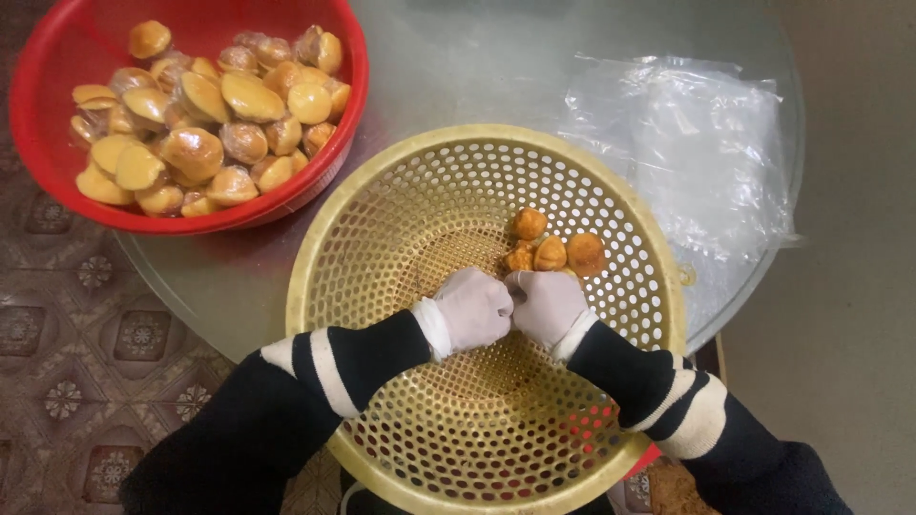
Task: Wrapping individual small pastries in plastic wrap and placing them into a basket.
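Both my hands wear white gloves and meet over a yellow perforated basket [382, 238]. My left hand [473, 310] and my right hand [546, 303] are closed with knuckles touching, fingers curled around something small between them that I cannot make out. Just beyond my fingers, several small golden-brown round pieces [553, 251] lie inside the basket. My sleeves are black with white stripes.
A red basin [38, 67] full of tan, glossy rounded pieces [205, 114] stands at the back left on a round glass table [458, 67]. A crumpled clear plastic bag [701, 153] lies at the right. Patterned floor shows at the left.
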